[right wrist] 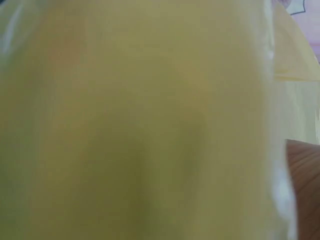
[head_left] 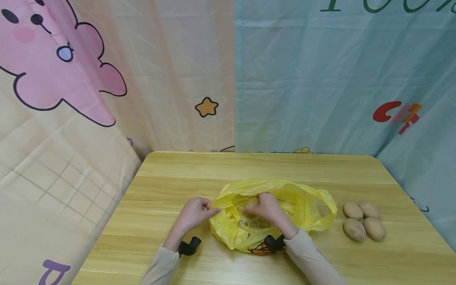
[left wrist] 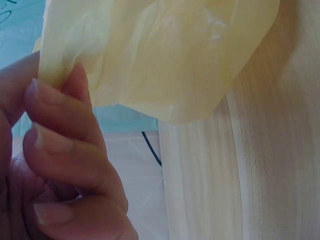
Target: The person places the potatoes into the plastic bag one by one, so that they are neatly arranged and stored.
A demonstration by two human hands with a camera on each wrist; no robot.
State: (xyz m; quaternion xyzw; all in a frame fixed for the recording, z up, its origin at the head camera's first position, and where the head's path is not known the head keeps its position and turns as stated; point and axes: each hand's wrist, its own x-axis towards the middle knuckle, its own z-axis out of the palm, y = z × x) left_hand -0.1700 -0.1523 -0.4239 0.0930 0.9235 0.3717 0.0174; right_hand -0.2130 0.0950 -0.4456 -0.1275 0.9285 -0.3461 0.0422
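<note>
A yellow plastic bag (head_left: 228, 235) lies on the table with its mouth spread toward the head camera. At its left rim my left hand (head_left: 193, 215) pinches the edge; the left wrist view shows the thin plastic (left wrist: 165, 65) between thumb and fingers. My right hand (head_left: 269, 209) reaches into the bag's mouth and grips a potato (head_left: 252, 202), partly hidden by the hand. In the right wrist view, blurred yellow plastic covers most of the picture, and only a bit of the hand (right wrist: 306, 185) shows at the right edge.
Several loose potatoes (head_left: 375, 228) sit grouped on the wooden table (head_left: 160, 178), to the right of the bag. A bag handle loop (head_left: 329, 209) points toward them. Printed curtains (head_left: 178, 79) hang behind and beside the table.
</note>
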